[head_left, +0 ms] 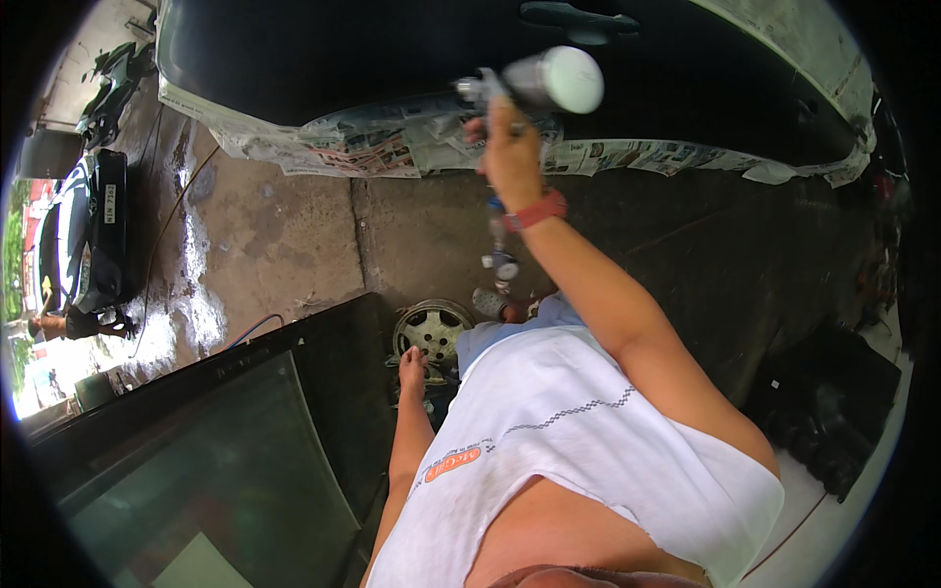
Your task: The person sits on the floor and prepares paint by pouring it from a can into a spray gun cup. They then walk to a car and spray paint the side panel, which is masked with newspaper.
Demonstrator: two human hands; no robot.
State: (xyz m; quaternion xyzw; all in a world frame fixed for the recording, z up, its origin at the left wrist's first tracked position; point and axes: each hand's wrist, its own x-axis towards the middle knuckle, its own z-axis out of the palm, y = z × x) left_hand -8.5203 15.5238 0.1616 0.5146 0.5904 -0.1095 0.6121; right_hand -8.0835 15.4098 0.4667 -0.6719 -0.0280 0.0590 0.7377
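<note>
My right hand [512, 152] is wrapped round the grip of a spray gun [482, 88], out in front of a dark car body [392, 49]. The gun's metal cup [554, 78] has a white lid and tilts to the right, slightly blurred. Below the grip hang a fitting and a round gauge [505, 267]. Newspaper masking [363, 147] lines the lower edge of the car. Low at my side, my left hand [413, 365] has its fingers curled in, with nothing visible in them. Beside it on the floor lies a wheel [431, 328].
A large dark-framed glass panel [225, 431] stands close on my left. Thin hoses or cables [186, 191] run across the concrete floor [284, 211]. Another dark car [93, 230] and a person's arm [59, 323] appear far left. A black moulded part [833, 402] lies at right.
</note>
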